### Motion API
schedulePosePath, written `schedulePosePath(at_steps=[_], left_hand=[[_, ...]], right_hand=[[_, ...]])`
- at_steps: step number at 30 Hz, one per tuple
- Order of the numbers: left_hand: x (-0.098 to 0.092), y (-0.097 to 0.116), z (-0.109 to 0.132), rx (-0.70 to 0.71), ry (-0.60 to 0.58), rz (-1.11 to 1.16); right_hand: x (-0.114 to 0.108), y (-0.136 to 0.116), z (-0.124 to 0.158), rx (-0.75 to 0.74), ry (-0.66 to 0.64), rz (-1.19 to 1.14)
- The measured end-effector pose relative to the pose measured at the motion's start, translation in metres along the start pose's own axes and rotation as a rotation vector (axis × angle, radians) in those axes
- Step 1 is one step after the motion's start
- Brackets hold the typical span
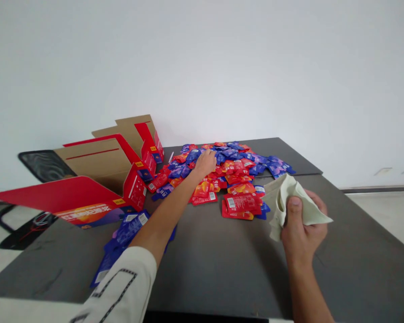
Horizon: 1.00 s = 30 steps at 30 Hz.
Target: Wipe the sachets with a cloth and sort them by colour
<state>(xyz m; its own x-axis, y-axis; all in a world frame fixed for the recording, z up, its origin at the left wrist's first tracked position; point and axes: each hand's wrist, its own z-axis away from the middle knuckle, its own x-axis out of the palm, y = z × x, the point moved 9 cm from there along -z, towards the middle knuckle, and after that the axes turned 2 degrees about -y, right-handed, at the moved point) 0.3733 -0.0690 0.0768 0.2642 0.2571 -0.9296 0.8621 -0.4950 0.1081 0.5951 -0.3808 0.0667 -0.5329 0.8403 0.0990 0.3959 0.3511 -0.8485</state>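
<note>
My left hand (pixel 205 162) reaches far across the dark table (pixel 222 264) and rests with curled fingers on a heap of red and blue sachets (pixel 235 172); what the fingers hold is hidden. My right hand (pixel 301 224) is nearer to me, at the right of the heap, closed round a pale cloth pouch (pixel 289 197) whose mouth points toward the sachets. A stack of red sachets (pixel 240 206) lies just left of the pouch.
Several opened red and brown cardboard boxes (pixel 101 175) stand at the table's left. More blue sachets (pixel 124 237) lie under my left forearm. A black chair (pixel 40 163) stands behind the boxes. A white wall is beyond the table.
</note>
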Motion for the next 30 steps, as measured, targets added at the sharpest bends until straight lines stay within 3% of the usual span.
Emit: schedulePosePath(at_steps=[3, 7, 11, 14, 18, 21, 26, 30], left_hand=[[0.009, -0.02, -0.027, 0.006, -0.084, -0.038], [0.022, -0.042, -0.053, 0.064, -0.292, -0.054], [0.027, -0.057, -0.065, 0.111, -0.454, -0.07], [0.025, -0.059, -0.066, 0.114, -0.475, -0.091], [0.018, -0.056, -0.059, 0.094, -0.42, -0.108], [0.003, -0.056, -0.049, 0.043, -0.322, -0.112], [-0.045, -0.05, -0.025, -0.054, -0.102, -0.095], [-0.08, -0.019, 0.007, -0.018, 0.028, -0.045]], right_hand=[[0.002, 0.002, 0.003, 0.018, -0.034, -0.004], [0.004, 0.005, 0.006, 0.039, -0.057, -0.027], [0.004, 0.005, 0.007, 0.042, -0.066, -0.005], [0.005, 0.0, 0.005, 0.013, -0.074, 0.0], [0.009, -0.001, 0.003, -0.009, -0.12, 0.007], [0.012, 0.002, 0.001, 0.001, -0.145, 0.019], [0.016, 0.003, -0.001, -0.035, -0.158, 0.026], [0.013, 0.003, -0.003, -0.054, -0.121, 0.031]])
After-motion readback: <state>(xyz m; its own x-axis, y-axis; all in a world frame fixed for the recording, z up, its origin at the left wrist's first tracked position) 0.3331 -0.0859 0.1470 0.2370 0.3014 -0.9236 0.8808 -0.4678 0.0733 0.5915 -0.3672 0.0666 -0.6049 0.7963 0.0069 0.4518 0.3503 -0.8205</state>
